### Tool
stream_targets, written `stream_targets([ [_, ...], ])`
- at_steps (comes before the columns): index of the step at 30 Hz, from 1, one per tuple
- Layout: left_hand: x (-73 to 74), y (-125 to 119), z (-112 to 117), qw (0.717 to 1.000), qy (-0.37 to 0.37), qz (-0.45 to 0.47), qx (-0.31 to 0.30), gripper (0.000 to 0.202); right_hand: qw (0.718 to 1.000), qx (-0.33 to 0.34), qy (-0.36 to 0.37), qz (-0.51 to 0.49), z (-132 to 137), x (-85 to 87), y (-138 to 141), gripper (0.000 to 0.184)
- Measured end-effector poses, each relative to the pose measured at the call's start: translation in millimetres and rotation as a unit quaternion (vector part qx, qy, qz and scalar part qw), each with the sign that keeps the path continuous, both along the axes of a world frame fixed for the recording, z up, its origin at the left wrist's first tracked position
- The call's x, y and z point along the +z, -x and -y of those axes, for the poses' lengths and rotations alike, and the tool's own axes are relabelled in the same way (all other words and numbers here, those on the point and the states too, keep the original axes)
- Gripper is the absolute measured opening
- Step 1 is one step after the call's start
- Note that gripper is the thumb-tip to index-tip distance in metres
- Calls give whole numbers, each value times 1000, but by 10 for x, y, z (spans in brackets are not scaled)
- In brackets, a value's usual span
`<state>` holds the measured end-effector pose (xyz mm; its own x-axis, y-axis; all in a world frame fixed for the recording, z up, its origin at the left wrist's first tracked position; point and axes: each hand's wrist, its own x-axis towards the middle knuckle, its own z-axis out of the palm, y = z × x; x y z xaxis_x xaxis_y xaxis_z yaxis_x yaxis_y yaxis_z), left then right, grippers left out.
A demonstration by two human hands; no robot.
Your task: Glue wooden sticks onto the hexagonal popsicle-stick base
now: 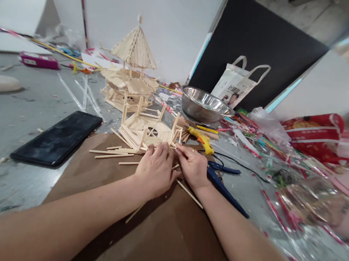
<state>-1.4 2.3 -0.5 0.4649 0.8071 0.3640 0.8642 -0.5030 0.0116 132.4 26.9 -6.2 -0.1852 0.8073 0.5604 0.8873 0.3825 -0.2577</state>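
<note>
Half-built stick frame [148, 130]: low, with fanned rows of thin wooden sticks and a few uprights. Stands at the far edge of a brown paper sheet [151, 228] on the grey table [13, 122], just beyond both hands.

Left hand [156, 170]: palm down, fingers curved forward, tips resting on the near edge of the frame. Impossible to tell whether anything is gripped under them.

Right hand [192, 165]: just beside the left and touching it, fingertips drawn together at the same near edge. What lies between them is hidden, so a pinch cannot be told for sure.

Under and around the hands, loose sticks [112, 154] scattered flat on the paper, one slanting out from below the right wrist.

Just right of the right hand, blue-handled pliers [225, 185] on the table. Just beyond them, a yellow glue gun [201, 138] beside the frame, with a black cord trailing off to the right.

Behind the frame, a finished stick pagoda [130, 72] with a pointed roof, upright. To its right, a steel bowl [205, 104], and behind that a white bag [238, 81] leaning on a black board [258, 44].

Left of the paper, a black phone [58, 137] lying flat, screen dark. Far right, red packets [317, 133] and clear wrappers in a heap.
</note>
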Motion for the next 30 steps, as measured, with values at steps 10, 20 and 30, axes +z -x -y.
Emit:
stream_targets([
  [10, -8, 7, -3, 1000, -7, -2, 2, 56, 1000, 2, -4, -2, 2, 10, 13, 24],
  [20, -11, 0, -3, 1000, -9, -2, 2, 56, 1000, 0, -4, 5, -3, -1, 4, 24],
  [30, -14, 2, -5, 1000, -6, 2, 0, 56, 1000, 0, 9, -7, -4, 1, 2, 24],
])
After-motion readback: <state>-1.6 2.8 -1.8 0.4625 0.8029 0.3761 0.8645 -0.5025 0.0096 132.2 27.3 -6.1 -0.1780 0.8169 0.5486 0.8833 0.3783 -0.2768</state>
